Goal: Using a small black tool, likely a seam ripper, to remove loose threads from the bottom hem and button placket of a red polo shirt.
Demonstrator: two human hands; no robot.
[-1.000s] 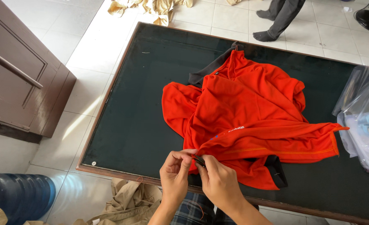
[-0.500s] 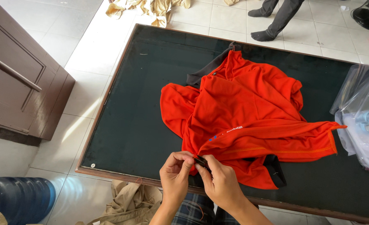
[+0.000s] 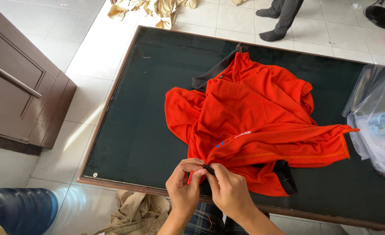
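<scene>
An orange-red shirt with a dark collar and dark cuffs lies crumpled on a dark glass-topped table. My left hand and my right hand meet at the shirt's near edge by the table's front. Both pinch a small dark part of the shirt, a cuff or trim, between their fingertips. A second dark cuff lies just to the right of my hands.
Clear plastic bags with blue scissors among them sit at the table's right end. A blue water jug stands at the bottom left, beige cloth lies on the floor below the table. A wooden cabinet is left. Another person's legs stand beyond the table.
My hands stay at the same spot on the shirt's near edge, with the fingers shifting slightly on the dark piece. The shirt has barely moved.
</scene>
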